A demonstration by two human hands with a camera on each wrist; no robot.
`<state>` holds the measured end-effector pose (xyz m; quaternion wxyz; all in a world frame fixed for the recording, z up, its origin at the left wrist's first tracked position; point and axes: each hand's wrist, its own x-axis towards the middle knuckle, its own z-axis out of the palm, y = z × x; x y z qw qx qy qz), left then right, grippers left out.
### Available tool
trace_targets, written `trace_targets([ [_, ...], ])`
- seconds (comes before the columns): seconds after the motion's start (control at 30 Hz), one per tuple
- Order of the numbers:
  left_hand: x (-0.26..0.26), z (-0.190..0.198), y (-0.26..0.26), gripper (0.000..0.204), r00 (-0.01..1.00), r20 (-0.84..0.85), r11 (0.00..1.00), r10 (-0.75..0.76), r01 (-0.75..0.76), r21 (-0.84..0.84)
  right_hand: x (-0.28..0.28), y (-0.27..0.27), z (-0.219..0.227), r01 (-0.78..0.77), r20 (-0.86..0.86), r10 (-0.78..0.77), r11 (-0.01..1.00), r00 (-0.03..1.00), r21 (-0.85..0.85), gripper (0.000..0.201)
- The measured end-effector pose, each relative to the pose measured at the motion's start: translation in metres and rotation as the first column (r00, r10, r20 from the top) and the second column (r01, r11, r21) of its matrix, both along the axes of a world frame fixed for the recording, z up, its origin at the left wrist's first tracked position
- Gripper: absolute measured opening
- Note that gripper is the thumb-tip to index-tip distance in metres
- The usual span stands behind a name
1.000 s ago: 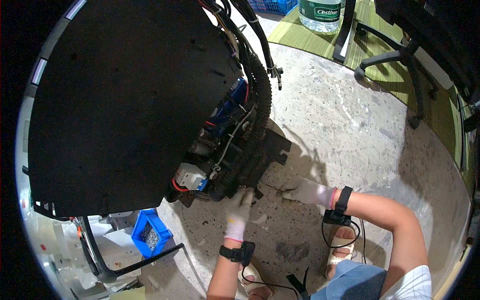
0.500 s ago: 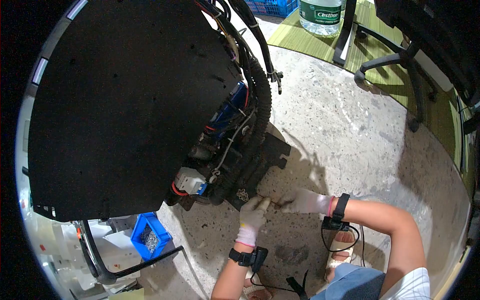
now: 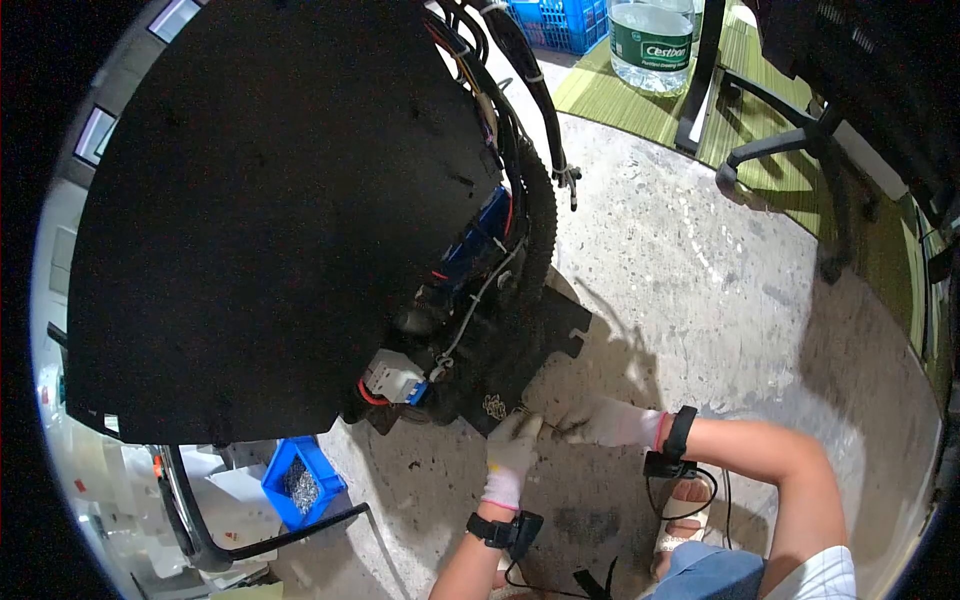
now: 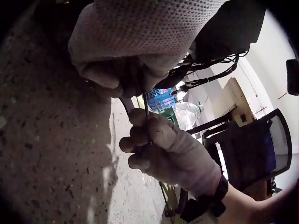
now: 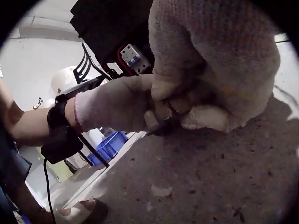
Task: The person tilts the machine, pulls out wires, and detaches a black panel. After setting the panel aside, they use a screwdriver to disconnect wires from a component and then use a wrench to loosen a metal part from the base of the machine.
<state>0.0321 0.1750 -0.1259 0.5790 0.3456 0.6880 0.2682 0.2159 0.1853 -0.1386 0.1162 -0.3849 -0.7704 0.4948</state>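
One dark strip [image 4: 146, 103] pinched in both hands' fingers [image 4: 163, 134]

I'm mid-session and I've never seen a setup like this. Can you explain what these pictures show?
There is no robot here: a person works with two gloved hands. The head camera looks down; each wrist camera looks closely at that hand's work. The left hand and right hand meet low over a speckled floor, pinching a thin dark piece between them; fingers hide too much to name it. Beside them is a large black panel with bundled cables along its edge. A blue bin of small metallic bits sits at the head view's lower left.
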Motion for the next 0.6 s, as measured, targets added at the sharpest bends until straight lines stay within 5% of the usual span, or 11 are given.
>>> trace_targets([
  [0.1,0.003,0.017,0.005,0.029,0.999,0.037,0.995,0.004,0.000,-0.102,0.000,0.004,0.012,0.109,-0.133,-0.100,0.992,0.986,0.061,0.029],
  [0.13,0.002,0.017,0.007,0.029,0.999,0.041,0.996,-0.003,0.007,-0.089,0.000,0.006,0.015,0.271,-0.098,-0.297,0.938,0.950,-0.215,0.030],
  [0.17,0.002,0.017,0.006,0.027,0.998,0.057,0.994,0.029,-0.023,-0.105,0.002,0.007,0.017,0.411,-0.012,-0.470,0.783,0.883,-0.467,0.030],
  [0.27,-0.002,0.010,0.005,0.025,0.996,0.090,0.994,0.025,-0.015,-0.109,0.015,0.010,0.027,0.546,0.038,-0.608,0.682,0.793,-0.486,0.033],
  [0.4,0.002,0.015,0.006,0.025,0.998,0.015,0.995,-0.058,0.059,-0.085,0.018,0.003,0.021,0.455,0.076,-0.458,0.824,0.886,-0.339,0.034],
  [0.47,-0.003,-0.001,0.001,0.026,0.995,0.096,0.994,-0.023,0.033,-0.105,0.005,-0.009,-0.016,0.237,-0.179,-0.213,0.964,0.961,0.120,0.038],
  [0.5,-0.008,-0.012,-0.002,0.027,0.985,0.169,0.992,0.016,0.006,-0.128,0.004,-0.008,0.002,0.165,-0.207,-0.178,0.983,0.962,-0.079,0.039],
  [0.53,-0.013,-0.027,-0.006,0.027,0.986,0.164,0.992,0.020,0.001,-0.123,0.002,-0.009,0.006,0.160,-0.214,-0.172,0.984,0.962,-0.075,0.039],
  [0.6,-0.021,-0.053,-0.007,0.031,0.959,-0.050,0.950,-0.279,0.283,0.131,0.000,-0.011,0.008,0.144,-0.066,-0.178,0.924,0.982,-0.355,0.037],
])
